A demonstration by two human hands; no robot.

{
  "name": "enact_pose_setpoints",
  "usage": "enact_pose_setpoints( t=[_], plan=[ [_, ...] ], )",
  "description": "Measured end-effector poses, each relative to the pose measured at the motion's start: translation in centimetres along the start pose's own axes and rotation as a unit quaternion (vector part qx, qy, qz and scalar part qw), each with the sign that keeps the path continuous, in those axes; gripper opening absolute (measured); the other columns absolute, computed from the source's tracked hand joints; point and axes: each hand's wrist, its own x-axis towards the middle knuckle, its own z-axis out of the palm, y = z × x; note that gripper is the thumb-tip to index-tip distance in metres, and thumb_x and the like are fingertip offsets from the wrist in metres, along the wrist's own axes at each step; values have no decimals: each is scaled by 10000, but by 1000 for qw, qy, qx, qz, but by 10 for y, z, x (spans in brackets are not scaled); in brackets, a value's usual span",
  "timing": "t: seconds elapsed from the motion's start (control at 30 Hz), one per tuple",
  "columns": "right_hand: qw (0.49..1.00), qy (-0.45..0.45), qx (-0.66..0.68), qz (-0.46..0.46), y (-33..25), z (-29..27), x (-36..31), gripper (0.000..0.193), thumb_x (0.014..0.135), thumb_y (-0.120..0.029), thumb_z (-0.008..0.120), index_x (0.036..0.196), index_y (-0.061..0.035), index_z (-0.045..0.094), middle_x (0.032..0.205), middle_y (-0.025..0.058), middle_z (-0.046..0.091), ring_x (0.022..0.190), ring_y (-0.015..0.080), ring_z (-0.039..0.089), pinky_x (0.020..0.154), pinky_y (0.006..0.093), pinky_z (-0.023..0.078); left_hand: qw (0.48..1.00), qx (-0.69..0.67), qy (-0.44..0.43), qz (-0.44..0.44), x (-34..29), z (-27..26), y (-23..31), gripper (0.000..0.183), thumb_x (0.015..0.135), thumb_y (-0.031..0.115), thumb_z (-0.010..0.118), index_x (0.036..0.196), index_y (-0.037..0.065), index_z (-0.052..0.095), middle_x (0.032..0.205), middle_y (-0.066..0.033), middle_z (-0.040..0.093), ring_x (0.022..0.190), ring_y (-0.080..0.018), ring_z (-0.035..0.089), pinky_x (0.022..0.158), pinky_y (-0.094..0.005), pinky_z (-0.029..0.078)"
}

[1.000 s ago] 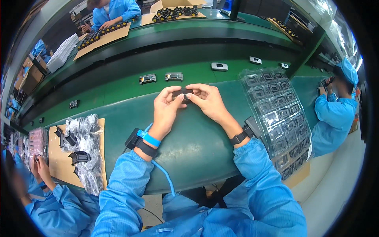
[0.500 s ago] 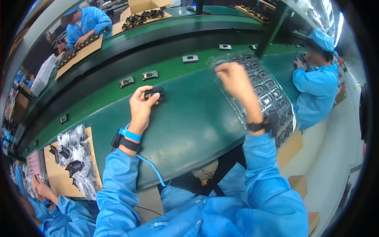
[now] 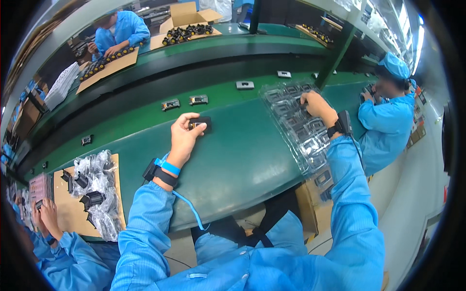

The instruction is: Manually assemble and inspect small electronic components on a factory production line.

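Between the thumb and fingers of my left hand (image 3: pixel 182 138) is a small black plastic housing (image 3: pixel 206 121) with a metallic part on its front, held just above the green bench. My right hand (image 3: pixel 318 105) reaches over a transparent blister tray (image 3: pixel 287 112), its fingers curled down into the pockets. Whatever those fingertips pinch, if anything, is hidden by the hand. Dark square frame-like parts (image 3: pixel 321 178) sit in the tray's pockets, which run down past the bench edge. A blue strap with a coiled cord circles my left wrist.
Two small opened modules (image 3: pixel 198 100) and a pale grey cover (image 3: pixel 244 85) lie on the green strip beyond the bench. On the left, cardboard (image 3: pixel 62 196) holds black brackets and plastic bags (image 3: pixel 108 213). Co-workers (image 3: pixel 388 116) sit right, left and across.
My right hand has moved from the tray's far left corner to the right, deeper over its pockets. My left hand still holds the black housing. The whole view has shifted slightly.
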Motion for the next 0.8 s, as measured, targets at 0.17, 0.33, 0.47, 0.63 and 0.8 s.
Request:
enact_pose_setpoints(
  t=[0.17,0.33,0.47,0.63,0.8],
  plan=[
    [994,-49,-77,-60,3,-18,14,289,698,-56,859,944,-69,708,973,149,711,1019,397,667,868,469,546,1000,-14,-2,-11,-4,-2,1,340,905,-67,754,1214,-22,620,1032,-98,744,857,-123,702,724,-254,588],
    [990,40,-120,-55,-48,-47,3,223,841,-122,780,1038,-68,689,949,184,726,959,409,702,824,517,561,1000,-25,1,-3,-8,-9,-4,358,907,-45,760,1236,-21,621,1037,-103,743,876,-126,714,727,-254,599],
    [979,71,102,-161,-130,-65,2,261,933,-148,706,1151,-6,671,1050,245,712,1005,465,662,853,518,533,1000,-3,0,-7,-7,-3,-2,353,917,-29,753,1244,-13,620,1053,-98,735,889,-131,710,736,-261,596],
    [917,60,272,-284,-246,-37,30,300,999,-177,646,1211,32,688,1006,248,695,974,432,660,853,464,514,999,-40,3,-20,-3,-8,-3,291,984,41,702,1257,-10,617,1064,-89,729,903,-135,712,730,-262,598],
    [893,24,367,-259,-297,10,40,271,1004,-192,661,1185,-5,737,910,170,655,849,340,629,780,423,492,991,-123,13,-42,3,-11,-3,342,1104,326,557,1211,14,649,1061,-75,716,899,-159,724,735,-290,609]
  ],
)
